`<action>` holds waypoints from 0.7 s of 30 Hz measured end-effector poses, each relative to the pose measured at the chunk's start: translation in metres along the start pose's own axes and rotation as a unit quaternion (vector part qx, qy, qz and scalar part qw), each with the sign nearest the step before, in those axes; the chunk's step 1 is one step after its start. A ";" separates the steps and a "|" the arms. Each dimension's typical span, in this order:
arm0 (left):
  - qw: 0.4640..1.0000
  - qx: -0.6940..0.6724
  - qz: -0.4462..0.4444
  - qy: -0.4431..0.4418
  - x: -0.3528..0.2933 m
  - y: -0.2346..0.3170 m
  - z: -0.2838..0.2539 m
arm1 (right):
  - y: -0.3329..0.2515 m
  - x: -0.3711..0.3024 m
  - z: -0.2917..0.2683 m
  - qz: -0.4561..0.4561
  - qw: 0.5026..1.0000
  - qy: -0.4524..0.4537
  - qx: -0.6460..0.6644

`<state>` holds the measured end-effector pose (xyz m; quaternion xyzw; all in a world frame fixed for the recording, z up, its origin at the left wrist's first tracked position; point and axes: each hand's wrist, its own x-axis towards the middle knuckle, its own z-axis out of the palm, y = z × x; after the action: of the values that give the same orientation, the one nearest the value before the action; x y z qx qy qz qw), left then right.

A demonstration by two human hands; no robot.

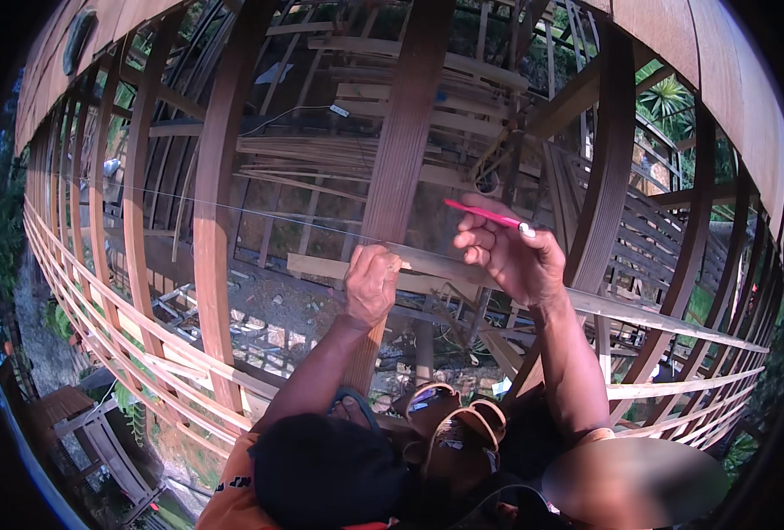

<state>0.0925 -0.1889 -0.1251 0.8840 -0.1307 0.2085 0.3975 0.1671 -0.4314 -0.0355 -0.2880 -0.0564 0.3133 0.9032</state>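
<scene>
My right hand (520,261) is raised over the beams, holding a slim pink-red pen-like stick (480,213) between thumb and fingers. Its other fingers are loosely curled. My left hand (372,284) rests closed on a wide brown wooden beam (403,132) that runs away from me. Beside its knuckles ends a grey wooden batten (639,322), which stretches right across the beams. What the left fingers grip, if anything, is hidden. A thin taut string (233,208) comes in from the left and reaches the beam close to this hand.
More upright-edged beams (211,203) stand left and right with open gaps, the ground far below. Thin battens (136,340) cross them at left. Board edging (719,79) lines the far side. A sandalled foot (353,410) and leather tool pouch (467,437) are near me.
</scene>
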 end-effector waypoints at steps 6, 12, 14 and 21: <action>1.000 -0.011 -0.010 0.014 0.000 0.005 0.001 | 0.013 0.037 0.005 -0.020 0.905 0.177 -0.386; 0.999 -0.012 -0.024 0.022 -0.003 0.001 0.002 | 0.039 0.035 0.013 -0.056 0.747 0.087 -0.656; 0.999 -0.011 -0.029 0.028 0.000 0.004 0.002 | 0.043 0.034 0.009 0.008 0.757 0.100 -0.645; 0.999 -0.018 -0.034 0.027 0.000 0.006 0.005 | 0.050 0.040 0.000 -0.045 0.770 0.091 -0.630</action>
<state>0.0912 -0.1966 -0.1236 0.8747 -0.0940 0.2164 0.4233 0.1726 -0.3758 -0.0667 -0.8167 -0.1716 0.1387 0.5333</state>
